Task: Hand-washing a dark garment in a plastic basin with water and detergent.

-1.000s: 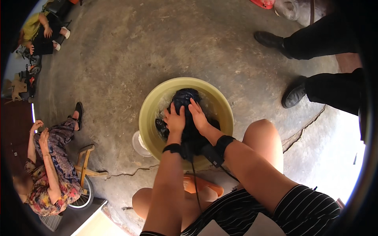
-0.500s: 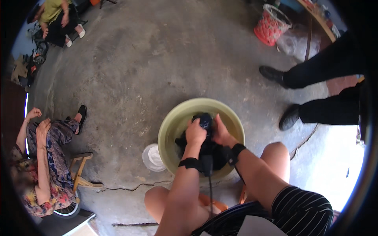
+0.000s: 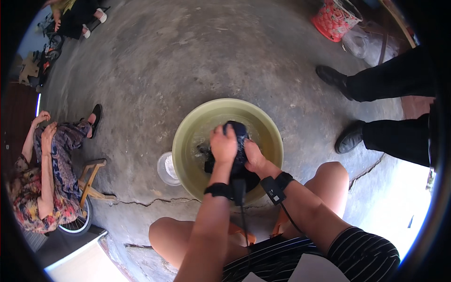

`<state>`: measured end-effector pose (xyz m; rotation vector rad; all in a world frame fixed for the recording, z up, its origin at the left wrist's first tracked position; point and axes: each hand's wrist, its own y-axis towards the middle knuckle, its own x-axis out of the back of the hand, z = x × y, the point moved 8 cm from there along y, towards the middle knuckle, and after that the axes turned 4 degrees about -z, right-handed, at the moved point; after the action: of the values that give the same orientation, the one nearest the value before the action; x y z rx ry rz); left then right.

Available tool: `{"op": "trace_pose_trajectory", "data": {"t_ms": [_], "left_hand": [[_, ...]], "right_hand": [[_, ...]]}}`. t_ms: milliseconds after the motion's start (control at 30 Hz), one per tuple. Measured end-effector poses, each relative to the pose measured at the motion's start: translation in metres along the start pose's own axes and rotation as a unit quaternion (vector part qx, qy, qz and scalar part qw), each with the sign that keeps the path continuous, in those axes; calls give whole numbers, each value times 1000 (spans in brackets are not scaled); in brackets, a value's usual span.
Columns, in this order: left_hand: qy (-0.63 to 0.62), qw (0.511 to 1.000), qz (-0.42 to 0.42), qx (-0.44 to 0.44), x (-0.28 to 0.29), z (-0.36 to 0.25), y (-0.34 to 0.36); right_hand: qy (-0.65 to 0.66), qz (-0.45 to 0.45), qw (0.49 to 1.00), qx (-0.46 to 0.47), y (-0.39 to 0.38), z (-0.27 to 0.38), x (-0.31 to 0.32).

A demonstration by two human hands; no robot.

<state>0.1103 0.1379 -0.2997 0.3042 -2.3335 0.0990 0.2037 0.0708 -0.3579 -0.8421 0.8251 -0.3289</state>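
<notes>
both hands (image 3: 224, 146) (image 3: 254, 156) grip dark cloth (image 3: 240, 146) in a basin (image 3: 267, 134).

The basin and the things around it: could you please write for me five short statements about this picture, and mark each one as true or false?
1. The left hand and the right hand are both on the dark cloth in the basin. True.
2. The basin is bright red. False: it is yellowish green.
3. A clear container stands to the left of the basin. True.
4. Only the left wrist wears something. False: both wrists have black bands.
5. A red flowered basket is at the upper right. True.
</notes>
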Motion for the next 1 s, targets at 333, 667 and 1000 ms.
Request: {"op": "trace_pose_trajectory", "data": {"t_ms": [333,667,1000], "left_hand": [[247,932,258,67,-33,50,-30],[171,971,162,-49,-40,29,6],[45,997,63,-27,15,-74,-43]], "right_hand": [[-259,-130,947,139,19,26,29],[-12,-56,997,-57,13,27,27],[125,234,964,2,43,0,9]]}}
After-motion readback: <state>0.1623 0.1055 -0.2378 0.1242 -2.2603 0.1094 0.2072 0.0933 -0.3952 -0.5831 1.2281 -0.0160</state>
